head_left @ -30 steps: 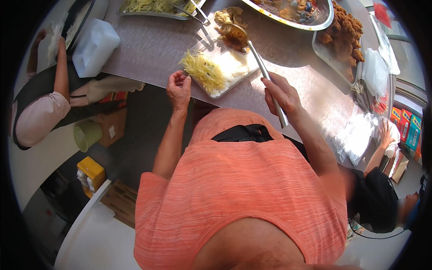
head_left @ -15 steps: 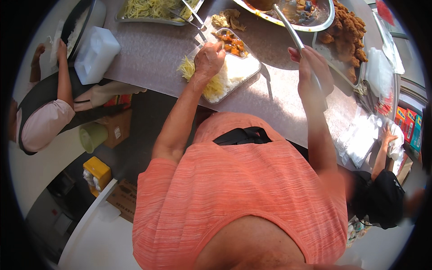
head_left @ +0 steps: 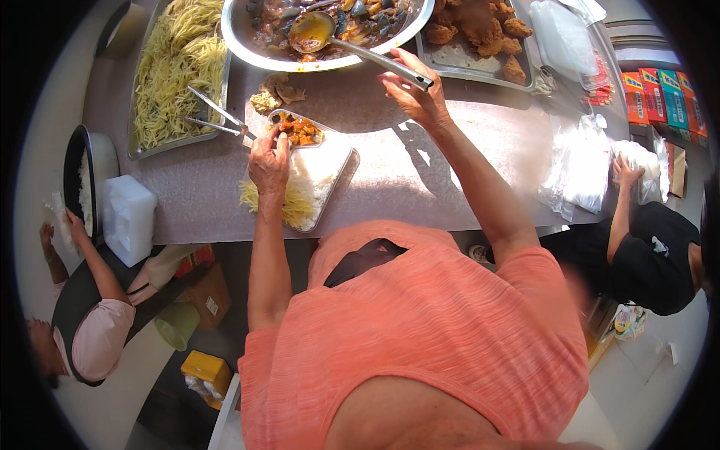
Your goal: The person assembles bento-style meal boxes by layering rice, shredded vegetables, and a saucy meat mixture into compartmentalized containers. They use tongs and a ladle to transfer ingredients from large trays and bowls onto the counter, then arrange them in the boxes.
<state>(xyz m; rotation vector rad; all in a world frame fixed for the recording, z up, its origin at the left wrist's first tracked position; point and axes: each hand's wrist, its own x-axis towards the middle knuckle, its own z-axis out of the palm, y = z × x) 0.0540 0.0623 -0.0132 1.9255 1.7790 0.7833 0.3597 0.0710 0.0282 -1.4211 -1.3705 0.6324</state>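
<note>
A clear meal tray [head_left: 335, 172] sits at the table's near edge with white rice [head_left: 319, 161], yellow shredded vegetable [head_left: 289, 206] and a saucy brown-orange stew [head_left: 301, 133] in it. Some shreds hang over its left side. My left hand [head_left: 268, 166] is closed on the tray's left edge, fingertips beside the stew compartment. With fingers loosely about its handle, my right hand [head_left: 421, 101] holds a metal ladle [head_left: 375, 58]. The ladle's bowl, with orange-brown sauce in it, lies in the stew of a large metal basin [head_left: 322, 66].
Tongs [head_left: 217, 112] rest on a tray of yellow shreds [head_left: 176, 71] at left; a crumpled cloth [head_left: 276, 92] lies nearby. Fried chicken [head_left: 487, 34] is at far right. White plastic bags [head_left: 574, 169] lie near a person in black [head_left: 649, 255]. Another person [head_left: 97, 330] is left, by a rice pot [head_left: 101, 169].
My right hand has moved away from me, toward the basin, and the ladle's bowl now shows in the stew. The view has shifted; my left hand stays at the tray.
</note>
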